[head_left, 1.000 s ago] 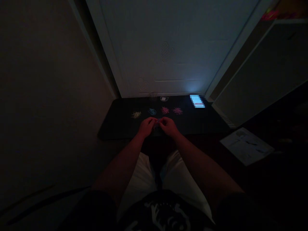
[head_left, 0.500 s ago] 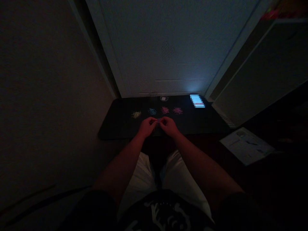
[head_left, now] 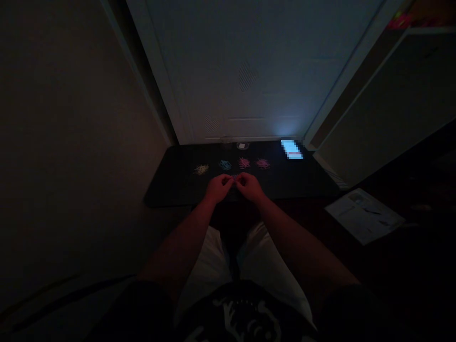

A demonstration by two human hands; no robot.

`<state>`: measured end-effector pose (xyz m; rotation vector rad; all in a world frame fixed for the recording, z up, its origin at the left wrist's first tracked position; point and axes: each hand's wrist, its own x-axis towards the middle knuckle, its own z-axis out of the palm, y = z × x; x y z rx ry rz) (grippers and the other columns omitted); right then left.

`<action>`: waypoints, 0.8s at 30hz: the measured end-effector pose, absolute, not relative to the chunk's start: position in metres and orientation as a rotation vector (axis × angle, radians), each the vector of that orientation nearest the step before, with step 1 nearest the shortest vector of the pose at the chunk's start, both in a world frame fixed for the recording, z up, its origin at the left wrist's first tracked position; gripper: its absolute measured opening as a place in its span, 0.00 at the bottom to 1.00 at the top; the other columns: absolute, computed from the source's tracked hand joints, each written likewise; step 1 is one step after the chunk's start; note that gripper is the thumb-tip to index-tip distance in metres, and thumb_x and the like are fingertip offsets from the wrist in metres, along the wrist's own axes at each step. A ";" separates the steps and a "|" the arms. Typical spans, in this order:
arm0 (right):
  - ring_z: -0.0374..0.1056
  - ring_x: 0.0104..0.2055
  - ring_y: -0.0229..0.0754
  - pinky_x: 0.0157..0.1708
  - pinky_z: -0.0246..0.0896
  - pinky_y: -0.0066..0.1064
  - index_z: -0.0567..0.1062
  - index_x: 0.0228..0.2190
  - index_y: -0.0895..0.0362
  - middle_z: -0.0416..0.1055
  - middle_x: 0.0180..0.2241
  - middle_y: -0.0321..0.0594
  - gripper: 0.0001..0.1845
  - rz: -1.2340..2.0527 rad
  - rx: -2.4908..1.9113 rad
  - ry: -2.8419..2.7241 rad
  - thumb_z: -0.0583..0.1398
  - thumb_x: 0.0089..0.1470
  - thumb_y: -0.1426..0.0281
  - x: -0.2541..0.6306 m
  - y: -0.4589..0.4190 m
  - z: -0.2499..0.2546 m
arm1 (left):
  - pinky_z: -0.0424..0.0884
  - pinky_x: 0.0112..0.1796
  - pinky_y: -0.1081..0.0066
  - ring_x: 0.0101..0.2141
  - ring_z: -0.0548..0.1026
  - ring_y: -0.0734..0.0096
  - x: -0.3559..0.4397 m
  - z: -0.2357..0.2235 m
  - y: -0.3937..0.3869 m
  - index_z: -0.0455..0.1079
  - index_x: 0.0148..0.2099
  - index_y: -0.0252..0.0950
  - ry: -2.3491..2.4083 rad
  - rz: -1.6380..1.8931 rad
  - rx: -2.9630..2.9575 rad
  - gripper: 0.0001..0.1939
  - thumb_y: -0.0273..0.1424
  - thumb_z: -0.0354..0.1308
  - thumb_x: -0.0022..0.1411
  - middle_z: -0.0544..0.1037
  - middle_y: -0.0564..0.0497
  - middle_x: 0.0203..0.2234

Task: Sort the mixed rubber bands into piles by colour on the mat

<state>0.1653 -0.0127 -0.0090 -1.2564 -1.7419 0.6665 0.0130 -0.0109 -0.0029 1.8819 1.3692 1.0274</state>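
Note:
The room is very dark. My left hand and my right hand meet over a black mat, fingertips pinched together on a small pink piece too dim to name. Beyond the hands lie small sorted heaps: a pale yellow heap, a blue heap, a pink heap and a magenta heap.
A lit phone glows at the mat's far right corner. A small clear dish sits at the far edge against a white door. Papers lie on the floor to the right, beside a white cabinet.
The hands stay pinched together in the same spot, with only slight finger movement. The heaps and phone are unchanged.

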 end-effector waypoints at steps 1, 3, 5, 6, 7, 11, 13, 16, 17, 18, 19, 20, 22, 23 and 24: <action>0.60 0.24 0.34 0.26 0.55 0.26 0.68 0.24 0.57 0.66 0.22 0.34 0.04 0.663 -1.259 -1.745 0.55 0.45 0.69 0.165 -0.013 -0.009 | 0.69 0.33 0.70 0.31 0.74 0.69 0.013 -0.003 -0.011 0.72 0.37 0.35 1.374 1.023 1.891 0.11 0.35 0.54 0.56 0.78 0.48 0.30; 0.60 0.24 0.34 0.25 0.55 0.26 0.68 0.24 0.57 0.66 0.22 0.34 0.04 0.660 -1.263 -1.747 0.55 0.45 0.69 0.165 -0.014 -0.007 | 0.68 0.33 0.71 0.31 0.74 0.69 0.013 -0.003 -0.011 0.72 0.36 0.35 1.374 1.024 1.905 0.11 0.35 0.54 0.55 0.78 0.49 0.30; 0.60 0.24 0.34 0.25 0.54 0.26 0.68 0.23 0.57 0.66 0.22 0.34 0.04 0.653 -1.270 -1.748 0.55 0.45 0.69 0.165 -0.015 -0.006 | 0.68 0.33 0.71 0.30 0.74 0.70 0.013 -0.002 -0.012 0.72 0.36 0.35 1.366 1.034 1.903 0.10 0.35 0.54 0.55 0.77 0.49 0.30; 0.60 0.24 0.35 0.25 0.54 0.26 0.68 0.23 0.57 0.66 0.22 0.34 0.04 0.649 -1.274 -1.747 0.55 0.45 0.69 0.165 -0.015 -0.006 | 0.68 0.33 0.71 0.30 0.73 0.70 0.012 -0.001 -0.012 0.72 0.36 0.35 1.356 1.042 1.893 0.10 0.35 0.54 0.55 0.77 0.49 0.30; 0.60 0.24 0.35 0.25 0.54 0.26 0.68 0.23 0.57 0.66 0.22 0.34 0.04 0.649 -1.275 -1.746 0.55 0.44 0.69 0.165 -0.015 -0.006 | 0.69 0.33 0.71 0.30 0.73 0.71 0.012 -0.001 -0.012 0.72 0.36 0.35 1.342 1.049 1.880 0.10 0.34 0.55 0.55 0.77 0.49 0.30; 0.61 0.25 0.35 0.27 0.55 0.27 0.69 0.24 0.58 0.67 0.23 0.35 0.04 0.681 -1.257 -1.742 0.55 0.44 0.70 0.165 -0.014 -0.008 | 0.69 0.33 0.72 0.30 0.73 0.72 0.012 0.001 -0.014 0.72 0.39 0.34 1.268 1.043 1.852 0.12 0.34 0.56 0.53 0.77 0.49 0.30; 0.61 0.25 0.35 0.27 0.55 0.27 0.69 0.25 0.58 0.67 0.23 0.35 0.04 0.697 -1.255 -1.746 0.56 0.44 0.70 0.165 -0.013 -0.009 | 0.69 0.33 0.72 0.30 0.73 0.72 0.012 0.002 -0.014 0.72 0.39 0.34 1.261 1.035 1.858 0.12 0.34 0.57 0.53 0.77 0.49 0.30; 0.61 0.25 0.35 0.27 0.55 0.26 0.69 0.24 0.58 0.67 0.23 0.35 0.04 0.684 -1.269 -1.756 0.56 0.44 0.70 0.166 -0.012 -0.010 | 0.68 0.33 0.72 0.29 0.72 0.73 0.013 0.004 -0.016 0.71 0.36 0.34 1.300 1.018 1.863 0.10 0.34 0.57 0.52 0.77 0.50 0.29; 0.61 0.25 0.35 0.26 0.54 0.26 0.69 0.24 0.58 0.67 0.23 0.35 0.04 0.680 -1.271 -1.759 0.56 0.45 0.69 0.166 -0.012 -0.010 | 0.68 0.33 0.72 0.29 0.72 0.73 0.013 0.005 -0.016 0.71 0.36 0.34 1.316 1.012 1.865 0.10 0.34 0.57 0.52 0.76 0.50 0.29; 0.60 0.24 0.35 0.26 0.54 0.26 0.69 0.24 0.58 0.67 0.23 0.34 0.04 0.681 -1.270 -1.763 0.56 0.45 0.69 0.166 -0.012 -0.010 | 0.68 0.32 0.73 0.29 0.72 0.73 0.013 0.006 -0.016 0.71 0.35 0.34 1.329 1.010 1.865 0.09 0.33 0.57 0.52 0.76 0.51 0.28; 0.60 0.24 0.34 0.26 0.54 0.26 0.69 0.24 0.58 0.67 0.22 0.34 0.05 0.683 -1.266 -1.766 0.56 0.45 0.69 0.166 -0.012 -0.010 | 0.68 0.32 0.73 0.28 0.72 0.73 0.013 0.006 -0.016 0.71 0.35 0.34 1.337 1.010 1.865 0.09 0.33 0.57 0.52 0.76 0.51 0.28; 0.60 0.24 0.34 0.26 0.54 0.26 0.68 0.24 0.58 0.66 0.22 0.34 0.05 0.683 -1.262 -1.770 0.55 0.46 0.69 0.166 -0.012 -0.009 | 0.67 0.32 0.73 0.28 0.71 0.73 0.013 0.006 -0.016 0.71 0.34 0.34 1.340 1.015 1.863 0.09 0.33 0.57 0.52 0.76 0.51 0.28; 0.60 0.24 0.34 0.26 0.54 0.26 0.68 0.24 0.58 0.66 0.22 0.34 0.05 0.675 -1.256 -1.773 0.55 0.46 0.69 0.166 -0.012 -0.009 | 0.67 0.32 0.73 0.28 0.71 0.74 0.013 0.005 -0.016 0.70 0.34 0.33 1.339 1.033 1.853 0.08 0.33 0.56 0.53 0.76 0.51 0.28; 0.59 0.24 0.34 0.26 0.53 0.26 0.68 0.24 0.58 0.66 0.22 0.34 0.04 0.669 -1.256 -1.774 0.55 0.46 0.69 0.166 -0.012 -0.009 | 0.67 0.31 0.73 0.28 0.71 0.74 0.013 0.004 -0.015 0.70 0.34 0.33 1.338 1.045 1.846 0.08 0.33 0.56 0.53 0.76 0.51 0.28; 0.59 0.24 0.34 0.26 0.53 0.25 0.68 0.24 0.58 0.65 0.22 0.34 0.04 0.664 -1.259 -1.775 0.55 0.46 0.70 0.166 -0.013 -0.009 | 0.67 0.31 0.73 0.28 0.71 0.74 0.013 0.003 -0.015 0.70 0.34 0.33 1.334 1.058 1.836 0.09 0.34 0.56 0.53 0.75 0.51 0.27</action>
